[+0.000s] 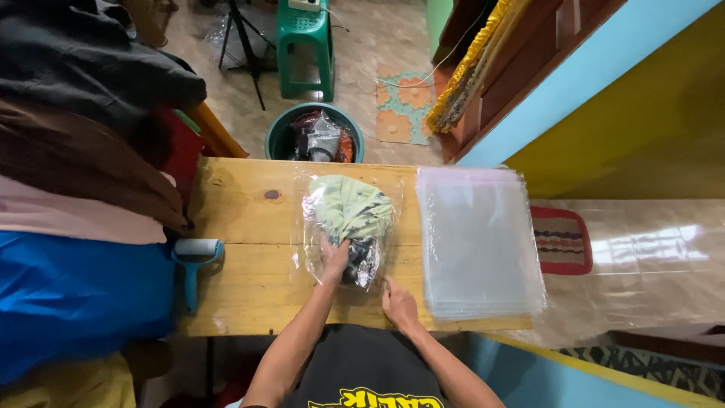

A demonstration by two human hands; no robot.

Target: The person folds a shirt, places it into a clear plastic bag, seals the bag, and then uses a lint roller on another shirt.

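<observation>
Landmark: pale wooden plank surface (249, 219); all places are given relative to it.
Thing in hand: pale green folded garment (349, 208) with a dark printed part, inside a clear plastic bag (313, 249), lying at the middle of the surface.
Left hand (333, 259): reaches into the bag's near, open end; fingers pressed on the garment's near edge, apparently pushing rather than gripping.
Right hand (399, 304): at the near edge of the surface, just right of the bag; fingers flat on the wood, released, holding nothing I can make out.
Stack: thick pile of clear plastic bags (477, 240) on the right end of the surface, overhanging it slightly.
Lint roller: teal handled roller (193, 261) at the left edge of the surface.
Left of the surface: piled folded cloth, dark, brown, pink and blue (72, 196).
Beyond the far edge: green round bin (281, 134) holding bagged items, on the floor.
Method note (judgement): keep the bag mouth held flat and slide the garment square and fully in, so the fold does not bunch.
</observation>
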